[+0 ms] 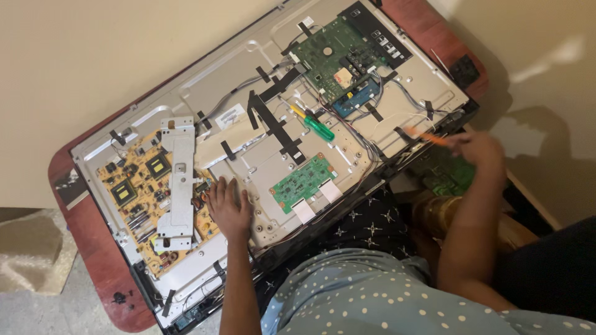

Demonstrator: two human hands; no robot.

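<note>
So, big to small:

Table: a dark red table [93, 248] holds everything, under both hands.

Screen back: the opened flat screen [261, 80] lies face down on the table. It looks wide and heavy, and stiff but easy to crack. I think it is best held by its metal edges, not by the boards.

Yellow board: the yellow power board [133, 186] sits just to the left of the left hand. It looks brittle.

Big green board: the large green board [335, 56] is far up from both hands.

Small green board: the small green board [304, 182] lies between the two hands.

Green screwdriver: a green and yellow screwdriver [313, 124] rests loose on the metal, above the left hand. Nobody holds it.

Left hand: the left hand [228, 208] lies flat with fingers spread, pressing on the metal beside the yellow board. It grips nothing.

Right hand: the right hand [478, 149] is closed around an orange tool.

Orange tool: the orange tool [428, 136] is thin, light and stiff. Its tip points at the screen's right edge. It is blurry.
</note>
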